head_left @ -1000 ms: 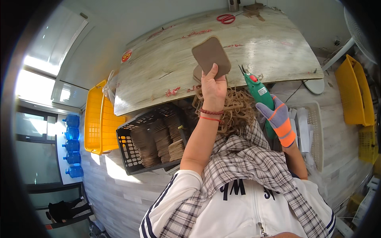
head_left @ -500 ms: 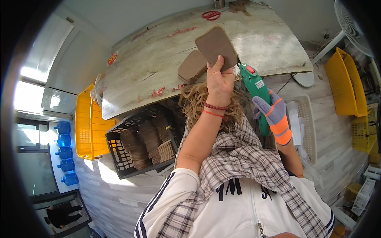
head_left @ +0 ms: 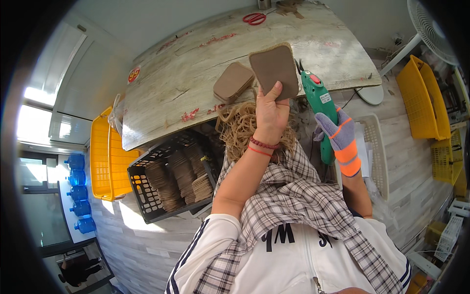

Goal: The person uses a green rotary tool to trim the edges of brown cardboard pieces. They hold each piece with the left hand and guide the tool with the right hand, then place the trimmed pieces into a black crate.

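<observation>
My bare left hand (head_left: 272,110) pinches the lower edge of a flat brown rounded-corner pad (head_left: 275,66), thumb on its face. A grey and orange glove covers my right hand (head_left: 338,132), which is wrapped round green electric scissors (head_left: 318,93) with a red button. Their dark blades point up beside the pad's right edge; whether they touch it I cannot tell. Left of the held pad, a small stack of similar brown pads (head_left: 233,82) lies on the table. Tangled tan trimming strips (head_left: 240,128) heap on my lap, below my left hand.
The worn wooden table (head_left: 171,83) carries red-handled scissors (head_left: 254,18) at its far side. A black crate (head_left: 147,213) of stacked brown pieces stands at the left, beside a yellow basket (head_left: 100,169). Right of me are a pale basket (head_left: 379,161), another yellow basket (head_left: 421,98) and a fan (head_left: 433,29).
The pad in my left hand has turned more upright and shifted slightly right and down. The blades have come away a little from its edge and now show more clearly.
</observation>
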A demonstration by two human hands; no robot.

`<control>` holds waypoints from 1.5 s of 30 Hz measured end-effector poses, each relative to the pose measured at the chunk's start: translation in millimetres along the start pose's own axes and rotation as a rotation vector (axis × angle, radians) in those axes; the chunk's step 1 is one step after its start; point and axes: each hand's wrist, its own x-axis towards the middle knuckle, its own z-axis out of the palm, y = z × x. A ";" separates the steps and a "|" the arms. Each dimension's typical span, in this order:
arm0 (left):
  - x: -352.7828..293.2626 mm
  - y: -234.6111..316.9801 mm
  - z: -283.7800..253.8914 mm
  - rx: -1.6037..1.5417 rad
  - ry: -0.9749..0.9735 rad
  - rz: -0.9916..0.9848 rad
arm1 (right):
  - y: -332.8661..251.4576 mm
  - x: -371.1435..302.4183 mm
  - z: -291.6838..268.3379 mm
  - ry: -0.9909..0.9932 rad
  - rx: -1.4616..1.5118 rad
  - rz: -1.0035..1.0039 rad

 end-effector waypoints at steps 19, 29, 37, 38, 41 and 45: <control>-7.6 -8.3 -4.3 0.018 0.030 -0.055 | -0.5 4.0 7.5 0.037 -0.060 -0.057; -10.6 23.1 -19.7 0.332 -0.114 -0.056 | -24.5 -4.2 -20.3 -0.085 -0.121 0.035; -8.1 88.2 -26.1 0.725 -0.231 -0.155 | -26.2 -17.7 -33.5 -0.224 -0.317 0.087; -9.4 92.1 -25.1 0.746 -0.206 -0.184 | -26.8 -19.0 -33.4 -0.236 -0.334 0.089; -13.8 100.9 -26.8 0.805 -0.183 -0.250 | -25.7 -22.0 -29.4 -0.259 -0.330 0.111; -24.8 102.1 -25.0 0.836 -0.135 -0.299 | -18.1 -21.6 -22.3 -0.261 -0.325 0.097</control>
